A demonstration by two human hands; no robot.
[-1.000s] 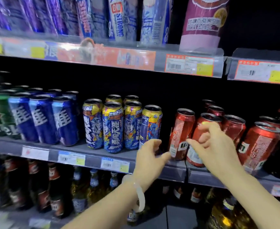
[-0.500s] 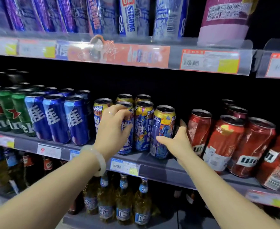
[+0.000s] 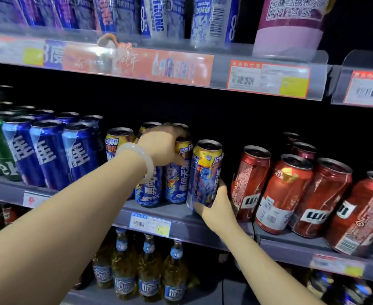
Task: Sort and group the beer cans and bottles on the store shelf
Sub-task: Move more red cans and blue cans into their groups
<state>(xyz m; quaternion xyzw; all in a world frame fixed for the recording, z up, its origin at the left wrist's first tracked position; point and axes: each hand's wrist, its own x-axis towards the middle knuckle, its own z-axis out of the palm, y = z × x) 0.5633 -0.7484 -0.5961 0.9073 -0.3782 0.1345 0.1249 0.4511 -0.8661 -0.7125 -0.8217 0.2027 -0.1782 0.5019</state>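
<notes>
The right hand (image 3: 217, 204) is cupping the base of the outermost yellow-and-blue can (image 3: 205, 175), fingers curled round its lower wall, and is tilting it slightly at the front edge of the middle shelf (image 3: 181, 219), probably to press it into its own group. The left hand (image 3: 161, 148) is gripping the top of a neighbouring yellow-and-blue can (image 3: 178, 172), likely bracing that row, while the red cans (image 3: 287, 190) are leaning apart to the right.
</notes>
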